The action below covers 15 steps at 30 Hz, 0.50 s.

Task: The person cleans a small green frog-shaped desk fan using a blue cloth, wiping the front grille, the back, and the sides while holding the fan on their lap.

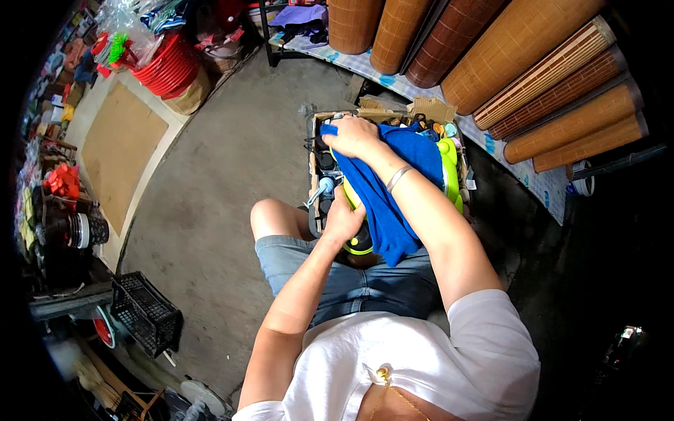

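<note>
A lime-green plastic article [448, 171] with rounded knobs and a black part near my lap rests over a box of goods [313, 202]. Draped across much of it is a blue cloth [413, 152], whose lower folds hang down to my shorts. My right hand [354, 136] grips the cloth at the far left, and a blue corner pokes out past the fingers. At the near left side, my left hand [345, 217] holds the green article's edge, thumb uppermost. The cloth hides the article's middle, so its exact kind cannot be told.
Rolled bamboo mats [505, 58] stand on a shelf [389, 81] at the upper right. Torn cardboard [432, 109] edges the box's far side. Red buckets [168, 63] stand at the upper left, and a black plastic crate [146, 314] is on the lower left.
</note>
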Available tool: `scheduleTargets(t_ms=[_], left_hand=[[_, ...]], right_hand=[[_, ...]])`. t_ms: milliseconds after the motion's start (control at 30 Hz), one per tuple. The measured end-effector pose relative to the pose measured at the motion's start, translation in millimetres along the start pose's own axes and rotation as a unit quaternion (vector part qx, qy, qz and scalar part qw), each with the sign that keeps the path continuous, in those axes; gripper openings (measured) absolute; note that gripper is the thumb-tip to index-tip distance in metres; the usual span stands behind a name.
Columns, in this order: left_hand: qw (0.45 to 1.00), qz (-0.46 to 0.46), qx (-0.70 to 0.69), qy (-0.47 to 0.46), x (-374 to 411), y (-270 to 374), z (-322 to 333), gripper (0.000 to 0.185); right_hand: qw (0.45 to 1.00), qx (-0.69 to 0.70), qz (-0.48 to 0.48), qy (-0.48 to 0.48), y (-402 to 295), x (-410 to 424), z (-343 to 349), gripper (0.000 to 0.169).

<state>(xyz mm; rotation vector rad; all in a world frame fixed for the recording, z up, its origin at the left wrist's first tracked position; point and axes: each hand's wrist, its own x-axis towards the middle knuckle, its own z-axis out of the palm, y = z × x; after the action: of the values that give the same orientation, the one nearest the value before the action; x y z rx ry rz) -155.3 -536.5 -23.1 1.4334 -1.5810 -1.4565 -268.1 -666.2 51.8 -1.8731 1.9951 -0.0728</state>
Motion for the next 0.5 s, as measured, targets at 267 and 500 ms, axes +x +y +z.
scheduleTargets(t_ms=[267, 500], left_hand=[[0.965, 0.161, 0.209, 0.001, -5.9, 50.9, -20.8, 0.063], [0.846, 0.345, 0.405, -0.027, -2.8, 152.0, -69.1, 0.063]], right_hand=[[0.928, 0.334, -0.05, 0.16, 67.2, -22.3, -57.7, 0.041], [0.684, 0.693, -0.052, 0.221, 103.5, -122.1, -120.3, 0.032]])
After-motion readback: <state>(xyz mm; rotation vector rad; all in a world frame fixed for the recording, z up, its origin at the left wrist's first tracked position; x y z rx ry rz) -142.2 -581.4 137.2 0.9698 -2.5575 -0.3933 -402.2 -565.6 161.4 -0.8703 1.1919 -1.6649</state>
